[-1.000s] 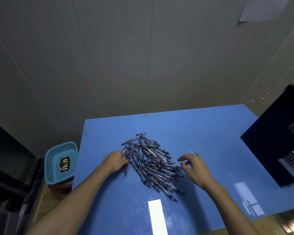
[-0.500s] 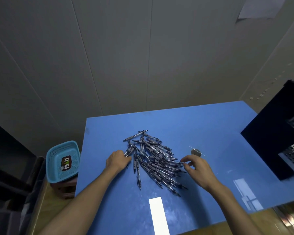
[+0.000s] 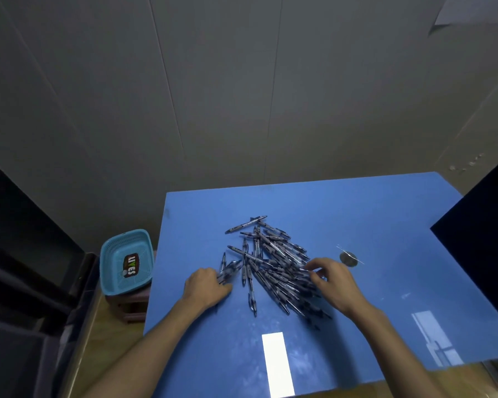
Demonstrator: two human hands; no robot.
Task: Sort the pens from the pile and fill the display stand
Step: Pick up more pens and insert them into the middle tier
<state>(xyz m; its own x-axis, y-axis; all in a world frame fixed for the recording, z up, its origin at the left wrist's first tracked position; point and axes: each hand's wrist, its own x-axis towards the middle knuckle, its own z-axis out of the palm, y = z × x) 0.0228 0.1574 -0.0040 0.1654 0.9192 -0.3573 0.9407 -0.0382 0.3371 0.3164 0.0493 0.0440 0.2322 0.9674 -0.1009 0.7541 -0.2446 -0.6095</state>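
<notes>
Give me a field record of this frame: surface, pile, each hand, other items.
surface: blue table
pile: pens heaped mid-table, loose and crossing
left hand: fingers curled on a few pens at the pile's left edge
right hand: fingers bent over the pile's right side, grip unclear
other: small round metal piece right of pile; teal basket off table, left

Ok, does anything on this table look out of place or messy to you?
The pens lie in a loose, crisscrossed pile on the blue table, pointing every way. A small round metal disc sits apart to the pile's right and is no pen. The left hand and right hand work the pile's edges.
</notes>
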